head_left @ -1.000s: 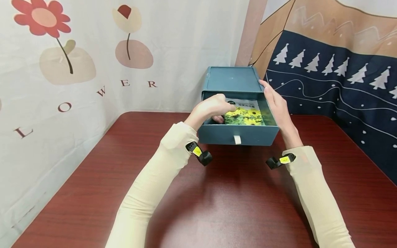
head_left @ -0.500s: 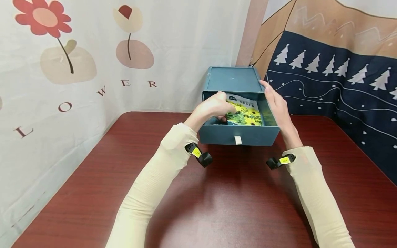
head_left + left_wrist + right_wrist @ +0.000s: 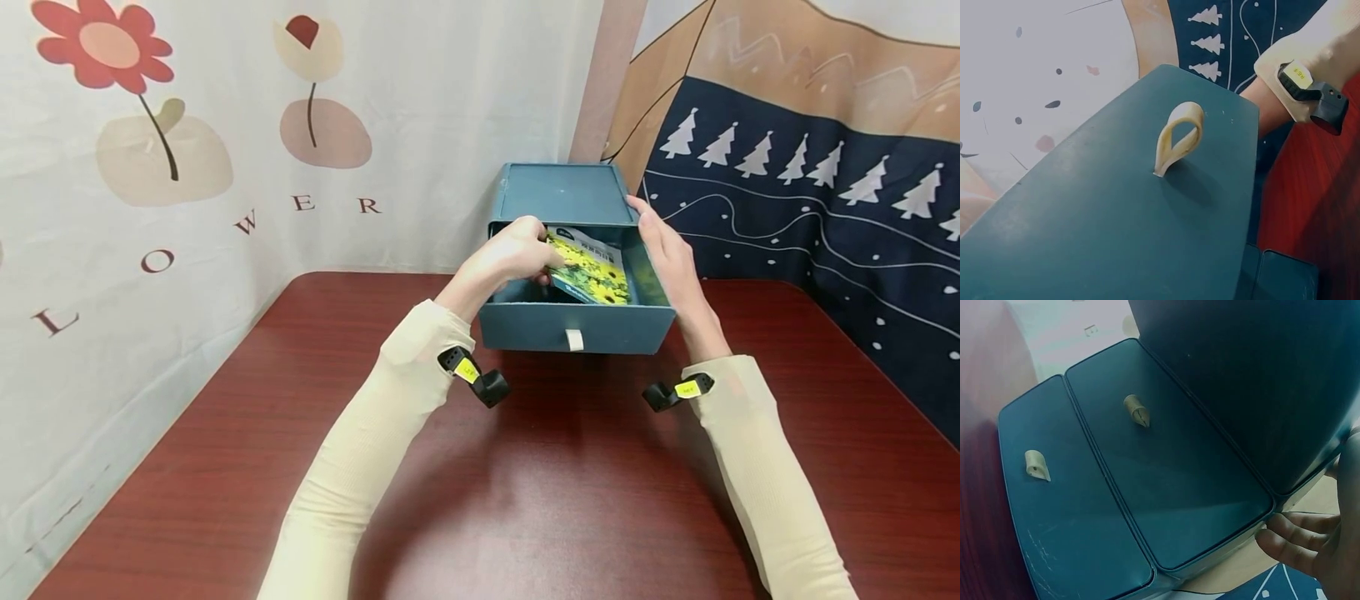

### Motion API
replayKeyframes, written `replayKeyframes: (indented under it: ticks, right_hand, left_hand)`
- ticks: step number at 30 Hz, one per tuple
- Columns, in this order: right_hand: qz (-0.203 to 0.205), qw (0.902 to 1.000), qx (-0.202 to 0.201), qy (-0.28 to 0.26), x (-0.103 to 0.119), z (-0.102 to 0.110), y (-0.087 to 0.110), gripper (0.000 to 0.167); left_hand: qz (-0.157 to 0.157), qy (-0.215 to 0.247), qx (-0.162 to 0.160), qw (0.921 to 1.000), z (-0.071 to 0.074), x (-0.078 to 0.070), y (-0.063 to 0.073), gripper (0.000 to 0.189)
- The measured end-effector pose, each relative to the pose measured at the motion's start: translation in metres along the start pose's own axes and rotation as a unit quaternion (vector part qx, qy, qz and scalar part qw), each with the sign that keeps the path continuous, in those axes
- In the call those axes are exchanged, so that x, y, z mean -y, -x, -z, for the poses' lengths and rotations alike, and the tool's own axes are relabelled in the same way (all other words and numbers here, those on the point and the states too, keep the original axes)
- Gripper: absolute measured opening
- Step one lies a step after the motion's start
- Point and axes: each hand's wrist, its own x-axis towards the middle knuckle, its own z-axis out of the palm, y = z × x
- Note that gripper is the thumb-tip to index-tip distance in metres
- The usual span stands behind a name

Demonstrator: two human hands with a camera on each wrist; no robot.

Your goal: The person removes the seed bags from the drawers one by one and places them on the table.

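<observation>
A small blue-green drawer cabinet (image 3: 568,193) stands at the table's back, its top drawer (image 3: 525,327) pulled out. My left hand (image 3: 517,250) reaches over the drawer's left wall and pinches the left edge of a sunflower seed packet (image 3: 588,271). The packet, printed with yellow flowers, lies tilted inside the drawer. In the left wrist view the drawer front with its pale pull loop (image 3: 1179,139) hides that hand. My right hand (image 3: 670,258) rests along the cabinet's right side, fingers extended. Its fingers (image 3: 1297,540) touch the side edge in the right wrist view.
Below the pulled-out drawer are two shut drawers, a middle one (image 3: 1166,481) and a lower one (image 3: 1066,512), each with a pull loop. The dark red table (image 3: 585,492) stretches in front. Printed curtains (image 3: 420,100) hang close behind the cabinet.
The left hand has drawn slightly left and up with the packet's edge. The packet has turned and tilted, its left side lifting. The right hand has stayed on the cabinet.
</observation>
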Motion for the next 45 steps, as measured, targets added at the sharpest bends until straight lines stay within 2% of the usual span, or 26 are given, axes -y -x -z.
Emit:
replayKeyframes:
  ticks: [5,15,17,24,30,35,42,45]
  right_hand:
    - [0.004,1.0000,-0.001,0.002,0.000,0.000,0.000,0.051]
    - [-0.010,0.9999,-0.002,0.002,-0.001,-0.002,0.000,0.054]
    - [-0.012,0.9999,-0.002,0.003,-0.001,-0.002,0.000,0.054]
    - [-0.022,0.9997,0.006,-0.001,0.000,-0.002,0.000,0.055]
    - [-0.022,0.9998,0.003,0.000,0.001,-0.002,0.000,0.055]
    - [-0.019,0.9998,0.001,0.001,0.001,-0.002,0.001,0.054]
    - [-0.030,0.9995,0.004,-0.008,0.003,-0.002,0.002,0.054]
    - [-0.033,0.9994,0.006,-0.009,0.005,-0.002,0.003,0.054]
  left_hand:
    - [-0.007,0.040,-0.001,0.9992,0.000,0.002,0.000,0.007]
    - [-0.006,0.107,0.012,0.9942,0.004,0.002,0.004,0.016]
    - [-0.007,0.116,0.014,0.9932,0.006,0.002,0.005,0.020]
    - [0.003,0.141,0.020,0.9898,0.008,0.001,0.007,0.052]
    - [0.008,0.162,0.016,0.9866,0.010,0.002,0.009,0.062]
    - [0.002,0.168,0.016,0.9857,0.011,0.003,0.011,0.059]
    - [-0.020,0.151,0.029,0.9879,0.014,0.004,0.016,0.036]
    - [-0.032,0.143,0.032,0.9887,0.016,0.005,0.019,0.033]
